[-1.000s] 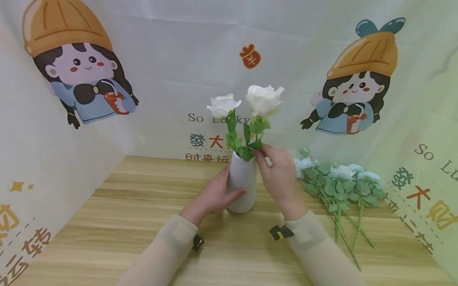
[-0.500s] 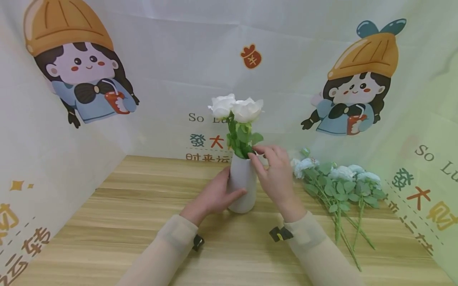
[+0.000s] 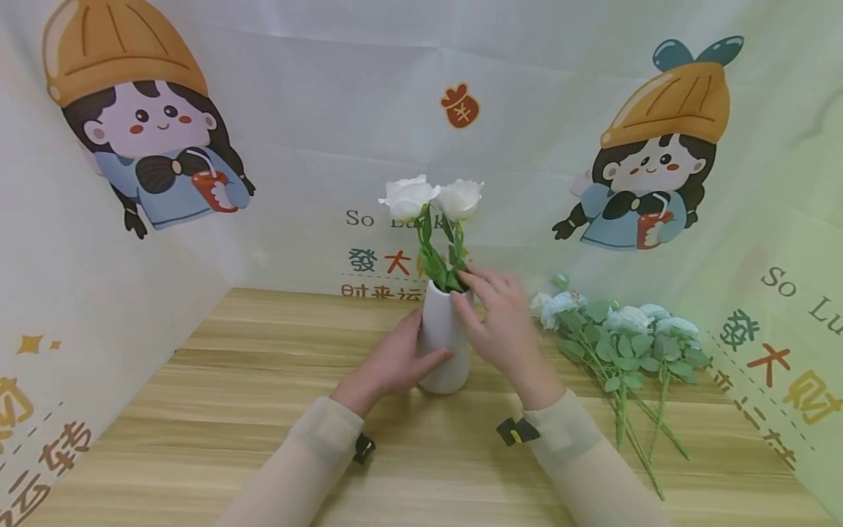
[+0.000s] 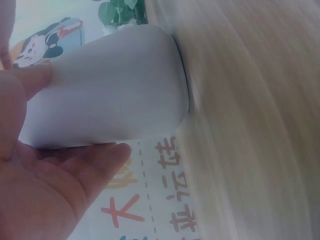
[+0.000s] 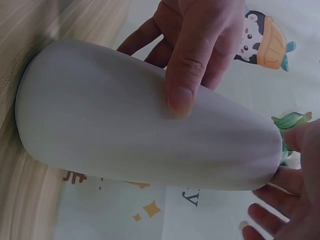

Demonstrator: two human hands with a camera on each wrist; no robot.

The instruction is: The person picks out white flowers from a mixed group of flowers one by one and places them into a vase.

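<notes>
A white vase [image 3: 445, 340] stands upright on the wooden table, holding two white roses. The left rose [image 3: 410, 197] and right rose [image 3: 460, 199] rise side by side, with green leaves [image 3: 443, 272] bunched at the mouth. My left hand [image 3: 395, 359] grips the vase's lower body from the left; its thumb lies across the front in the right wrist view. My right hand [image 3: 507, 322] is at the mouth's right side, fingers loosely extended, fingertips right at the rim and the leaves. The stems inside the vase are hidden.
Several pale blue flowers [image 3: 628, 322] with long green stems lie on the table [image 3: 263, 410] to the right, close beyond the right hand. A printed cloth backdrop [image 3: 316, 110] with cartoon figures surrounds the table at the back and sides.
The right rose has lowered and shifted left, its head turning. My right hand has loosened from its stem and come down slightly to the vase's rim. The left hand keeps its grip.
</notes>
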